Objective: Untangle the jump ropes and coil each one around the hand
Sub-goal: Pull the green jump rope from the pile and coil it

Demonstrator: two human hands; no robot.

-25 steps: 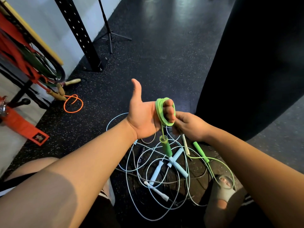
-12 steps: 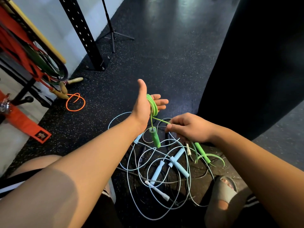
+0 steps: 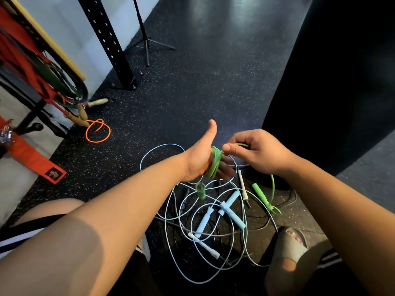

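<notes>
Winding green rope (image 3: 214, 165) round flat L hand (image 3: 198, 159), fingers straight, thumb up; pinching loose strand w/ R hand (image 3: 258, 150), just beside coil. Lay next turn snug, even tension; lift trailing handle (image 3: 259, 194) clear of blue tangle (image 3: 213, 212) on floor (image 3: 213, 92), well off wall edge.

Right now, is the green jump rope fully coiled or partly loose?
Partly loose: green jump rope loops wrap the left hand, but a strand hangs below the right hand.

Perforated black post (image 3: 108, 45), tripod stand (image 3: 147, 40), grey sandal (image 3: 282, 246) on speckled floor (image 3: 213, 82)
</notes>
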